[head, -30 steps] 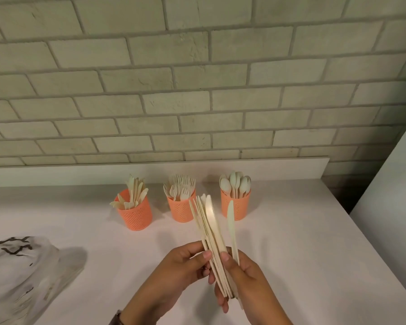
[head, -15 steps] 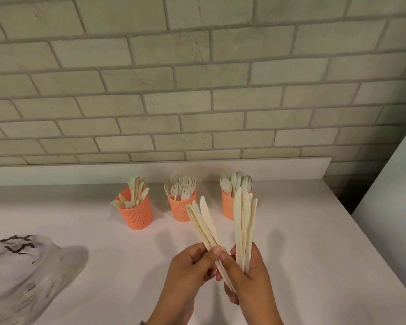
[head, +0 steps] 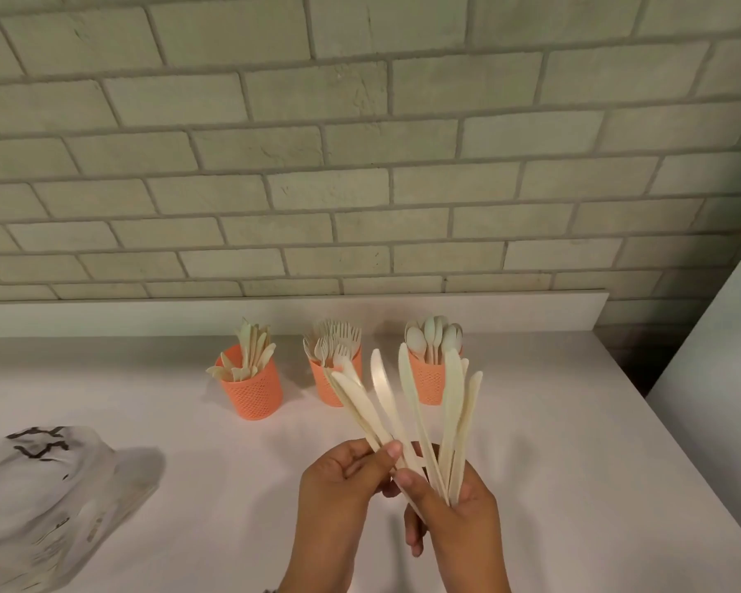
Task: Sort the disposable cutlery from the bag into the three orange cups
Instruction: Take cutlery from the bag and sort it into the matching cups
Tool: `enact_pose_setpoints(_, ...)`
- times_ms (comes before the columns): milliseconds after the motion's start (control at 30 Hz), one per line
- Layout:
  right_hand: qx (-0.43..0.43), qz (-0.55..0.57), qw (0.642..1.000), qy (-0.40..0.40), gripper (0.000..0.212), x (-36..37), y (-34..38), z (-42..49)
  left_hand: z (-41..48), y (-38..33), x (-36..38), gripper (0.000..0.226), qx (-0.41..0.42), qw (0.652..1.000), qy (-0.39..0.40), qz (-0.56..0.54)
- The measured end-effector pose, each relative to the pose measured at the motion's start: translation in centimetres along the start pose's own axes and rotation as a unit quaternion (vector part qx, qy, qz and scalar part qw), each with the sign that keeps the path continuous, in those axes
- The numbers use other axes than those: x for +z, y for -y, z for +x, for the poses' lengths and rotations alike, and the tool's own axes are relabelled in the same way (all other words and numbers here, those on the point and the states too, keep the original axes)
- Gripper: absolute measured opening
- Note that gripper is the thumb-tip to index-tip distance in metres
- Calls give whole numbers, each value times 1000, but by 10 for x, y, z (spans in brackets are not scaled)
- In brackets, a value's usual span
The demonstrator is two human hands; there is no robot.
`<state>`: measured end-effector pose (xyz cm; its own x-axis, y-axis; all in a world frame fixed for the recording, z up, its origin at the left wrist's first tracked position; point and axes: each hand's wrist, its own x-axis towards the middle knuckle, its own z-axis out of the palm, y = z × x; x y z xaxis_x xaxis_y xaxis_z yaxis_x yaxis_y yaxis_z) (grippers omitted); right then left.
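Pale brick wall (head: 360, 186) at the back, white counter (head: 574, 464) out in front, and towards its far side we had the three orange cups lined up. The left cup (head: 255, 398) bristled with sorted knives (head: 253, 348), the middle cup (head: 326, 385) was packed with forks (head: 339, 340), and the right cup (head: 429, 385) carried the spoons (head: 433, 336), bowls up. All three stood upright, each apart from its neighbour.

Away at the near left, the white plastic bag (head: 48, 498) lay slumped on the counter with black print on top, well clear of the cups.

And centre stage, both hands were up over the counter! Our left hand (head: 339, 494) had thumb and fingers curled round the handles of a fanned bunch of knives (head: 356, 400), blades leaning up and to the left, across the middle cup from where we looked. Our right hand (head: 458, 520) gripped a second bunch of knives (head: 451, 413), handles buried in the palm, blades rising nearly upright in front of the right cup. The hands touched at the fingertips, and the two bunches met at the handles and spread into a V above. How many knives sat in each bunch, we could not tell.

Off to the right, a white panel (head: 723, 357) rose beside the counter's edge.
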<state>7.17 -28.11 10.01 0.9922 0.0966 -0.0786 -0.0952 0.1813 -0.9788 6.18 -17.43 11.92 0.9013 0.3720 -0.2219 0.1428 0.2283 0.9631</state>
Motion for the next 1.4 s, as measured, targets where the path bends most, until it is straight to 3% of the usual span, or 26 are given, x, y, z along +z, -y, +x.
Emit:
enact_pose_setpoints(33, -1, 8, 1000, -5, 40, 0, 0, -1, -1, -1, 1, 11, 3, 1000, -11, 0)
enact_pose_setpoints(200, 8, 17, 1000, -5, 16, 1, 0, 1, -2, -6, 4, 15, 11, 1000, -19, -13)
enact_pose_setpoints(333, 0, 20, 1000, -16, 28, 4, -1, 0, -2, -6, 3, 12, 3, 1000, -5, -28)
enact_pose_setpoints(600, 13, 10, 999, -37, 31, 2, -5, 1, -3, -4, 8, 20, 3, 999, 7, -34)
enact_pose_setpoints(700, 8, -2, 1000, -27, 36, 5, -5, 0, -4, -3, 8, 20, 21, 998, 53, 12)
enact_pose_setpoints(933, 60, -13, 998, -6, 23, 12, -9, -1, 0, -2, 8, 13, -2, 996, 75, 45)
enact_pose_setpoints(1133, 32, -10, 999, 10, 35, 6, -7, -1, 1, 3, 6, 16, -4, 997, 74, 13)
enact_pose_setpoints(1400, 13, -59, 995, 74, 23, 7, -4, -3, 2, 7, -5, 11, 6, 998, 60, -13)
